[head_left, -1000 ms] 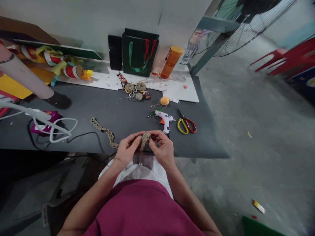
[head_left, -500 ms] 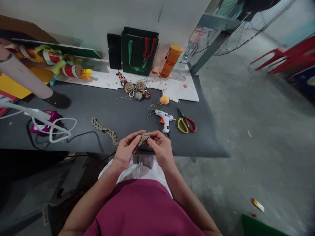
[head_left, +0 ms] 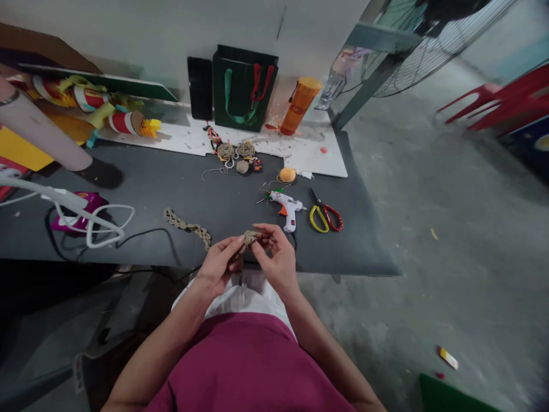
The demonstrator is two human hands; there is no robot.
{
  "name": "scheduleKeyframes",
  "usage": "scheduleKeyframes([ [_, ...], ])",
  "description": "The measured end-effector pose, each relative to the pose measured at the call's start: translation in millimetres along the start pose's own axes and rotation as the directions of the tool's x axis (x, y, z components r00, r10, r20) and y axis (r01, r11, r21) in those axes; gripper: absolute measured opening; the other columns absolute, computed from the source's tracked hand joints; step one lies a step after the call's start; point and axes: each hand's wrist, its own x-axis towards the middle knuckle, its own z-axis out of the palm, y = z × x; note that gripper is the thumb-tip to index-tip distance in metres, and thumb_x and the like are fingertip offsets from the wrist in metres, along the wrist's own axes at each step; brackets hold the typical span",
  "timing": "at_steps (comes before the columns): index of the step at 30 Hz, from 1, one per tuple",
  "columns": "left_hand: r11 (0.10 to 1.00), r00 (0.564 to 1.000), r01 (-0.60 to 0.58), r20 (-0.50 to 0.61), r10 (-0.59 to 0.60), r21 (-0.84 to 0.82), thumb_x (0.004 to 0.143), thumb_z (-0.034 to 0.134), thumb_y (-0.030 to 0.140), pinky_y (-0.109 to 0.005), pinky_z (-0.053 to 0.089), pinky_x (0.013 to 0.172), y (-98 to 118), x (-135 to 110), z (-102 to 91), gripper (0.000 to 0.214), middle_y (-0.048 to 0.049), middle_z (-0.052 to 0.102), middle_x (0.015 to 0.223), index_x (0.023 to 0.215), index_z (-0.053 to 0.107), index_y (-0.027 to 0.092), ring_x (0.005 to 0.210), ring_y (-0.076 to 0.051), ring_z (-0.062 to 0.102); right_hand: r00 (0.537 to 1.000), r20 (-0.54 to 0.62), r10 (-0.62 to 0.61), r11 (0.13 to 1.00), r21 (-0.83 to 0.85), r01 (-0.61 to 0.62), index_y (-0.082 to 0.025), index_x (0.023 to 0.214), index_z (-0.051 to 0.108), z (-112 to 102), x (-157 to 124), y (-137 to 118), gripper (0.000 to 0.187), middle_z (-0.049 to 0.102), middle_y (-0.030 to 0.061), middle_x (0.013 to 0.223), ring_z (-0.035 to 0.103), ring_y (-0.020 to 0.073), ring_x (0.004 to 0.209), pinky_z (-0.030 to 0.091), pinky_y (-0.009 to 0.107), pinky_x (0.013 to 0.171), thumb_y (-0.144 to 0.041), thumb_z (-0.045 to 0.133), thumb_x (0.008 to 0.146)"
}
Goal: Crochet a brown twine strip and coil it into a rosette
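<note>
My left hand [head_left: 221,264] and my right hand [head_left: 274,257] meet above the front edge of the table. Between their fingers is a small coiled piece of braided jute cord [head_left: 249,240], partly hidden by my fingers. A longer strip of the same braid [head_left: 187,226] lies on the dark mat to the left and runs toward my left hand. Just beyond my right hand are a white hot glue gun [head_left: 288,210] and red-and-yellow-handled scissors [head_left: 325,218]. Farther back lie jute rosettes [head_left: 234,151] and an orange ball [head_left: 287,174].
The dark grey mat [head_left: 141,197] covers the table, with a paint-spattered white board [head_left: 300,153] behind it. A green paper bag [head_left: 242,88] and an orange tube [head_left: 300,106] stand at the back. A purple appliance [head_left: 79,210] and white cable lie left. Concrete floor [head_left: 429,240] extends right.
My right hand has risen slightly, with its fingers spread a little more. The small jute piece now looks flatter between my hands, and the strip's near end has shifted.
</note>
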Motion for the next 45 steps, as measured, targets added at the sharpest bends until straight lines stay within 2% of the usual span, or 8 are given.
scheduleKeyframes([
  [5,0.999,1.0,0.013,0.025,-0.014,0.051,0.057,0.081,0.049,-0.018,0.018,0.038,-0.2,4.8,-6.7,0.043,0.0104,0.035,0.044,0.06,0.057,0.014,0.036,-0.002,0.029,0.965,0.126,-0.23,0.921,-0.294,0.257,-0.023,0.097,0.067,-8.5,2.2,-9.6,0.023,0.066,0.0053,0.087,0.061,0.0175,0.077,0.051,0.03,0.068,-0.016,0.053,0.081],
  [13,1.0,0.998,0.021,0.066,-0.021,0.004,0.063,0.081,0.04,-0.018,0.033,0.041,2.2,2.6,-6.7,0.042,0.0058,0.054,0.056,0.094,0.07,0.014,0.042,-0.004,0.043,0.991,0.036,0.127,0.992,0.004,-0.127,-0.019,0.078,0.063,0.1,5.5,-2.2,0.01,0.067,0.0022,0.07,0.06,0.0147,0.06,0.05,0.028,0.059,-0.027,0.058,0.073],
  [17,0.998,0.996,0.046,0.077,-0.043,-0.038,0.065,0.08,0.041,-0.018,0.035,0.042,0.5,5.1,-8.3,0.033,0.0054,0.051,0.053,0.078,0.069,0.012,0.042,-0.004,0.042,0.984,0.061,0.165,0.982,0.079,-0.17,-0.019,0.079,0.062,2.9,5.2,2.4,0.012,0.067,0.0028,0.073,0.063,0.0157,0.064,0.052,0.028,0.062,-0.029,0.06,0.073],
  [23,0.993,0.989,0.117,0.091,-0.115,-0.02,0.063,0.08,0.041,-0.017,0.03,0.041,1.7,8.5,-14.1,0.034,0.0047,0.052,0.054,0.073,0.066,0.012,0.042,-0.003,0.042,0.986,0.144,-0.089,0.966,-0.227,0.121,-0.021,0.106,0.065,-4.7,4.1,-9.3,0.029,0.064,0.0048,0.087,0.059,0.0154,0.069,0.05,0.028,0.062,-0.018,0.054,0.078],
  [26,0.993,0.989,0.115,0.089,-0.115,0.008,0.062,0.08,0.045,-0.018,0.029,0.041,1.9,8.8,-14.7,0.037,0.0057,0.048,0.05,0.067,0.062,0.013,0.04,-0.004,0.04,0.965,0.173,-0.199,0.915,-0.32,0.246,-0.022,0.098,0.068,-8.0,4.2,-14.0,0.024,0.062,0.0039,0.083,0.058,0.0147,0.069,0.05,0.027,0.064,-0.015,0.054,0.08],
  [32,0.996,0.992,0.05,0.112,-0.058,0.073,0.06,0.081,0.046,-0.018,0.028,0.042,1.6,5.0,-10.5,0.04,0.0022,0.057,0.059,0.069,0.062,0.013,0.043,-0.003,0.039,0.995,-0.027,-0.091,0.986,-0.145,0.086,-0.019,0.087,0.068,-5.6,5.6,-3.9,0.016,0.065,0.0027,0.078,0.059,0.0133,0.066,0.049,0.027,0.062,-0.017,0.056,0.078],
  [38,0.969,0.993,-0.1,0.082,0.084,0.225,0.06,0.079,0.053,-0.019,0.023,0.044,1.7,1.5,-9.7,0.045,0.0063,0.044,0.049,0.059,0.057,0.014,0.045,-0.004,0.032,0.983,0.037,0.179,0.963,0.2,-0.183,-0.02,0.082,0.067,-3.9,7.4,-0.1,0.012,0.07,0.0013,0.074,0.064,0.0141,0.065,0.053,0.028,0.062,-0.024,0.065,0.071],
  [45,0.933,0.982,-0.187,0.074,0.173,0.308,0.061,0.077,0.055,-0.02,0.023,0.045,1.1,1.8,-9.7,0.044,0.0061,0.044,0.051,0.064,0.06,0.014,0.047,-0.005,0.033,0.975,-0.008,0.221,0.923,0.326,-0.207,-0.021,0.079,0.067,-0.2,6.4,-2.4,0.01,0.07,0.0006,0.074,0.063,0.0128,0.064,0.051,0.025,0.058,-0.025,0.068,0.069],
])
